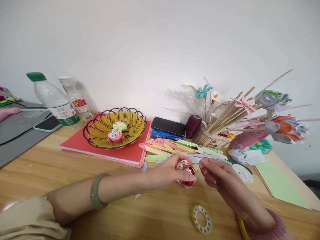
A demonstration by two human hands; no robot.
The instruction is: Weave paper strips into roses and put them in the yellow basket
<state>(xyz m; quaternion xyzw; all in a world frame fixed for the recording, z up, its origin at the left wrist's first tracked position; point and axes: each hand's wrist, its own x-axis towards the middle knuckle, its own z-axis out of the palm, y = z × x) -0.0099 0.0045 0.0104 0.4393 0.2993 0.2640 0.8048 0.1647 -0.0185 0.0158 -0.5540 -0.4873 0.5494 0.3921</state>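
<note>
L hand (172, 171) clamped on round red-pink-green folded-paper ball (185, 165) above wooden table (145, 220), prob. steadying it for R hand (220, 175) just beside, tips pinched tog.; can't tell if on anything.

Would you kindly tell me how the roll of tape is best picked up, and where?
I'd pinch the roll of tape by its near rim, from above: it lies flat with an open centre, so a fingertip should fit inside, thumb outside. The left hand and right hand are beyond its far side.
</note>
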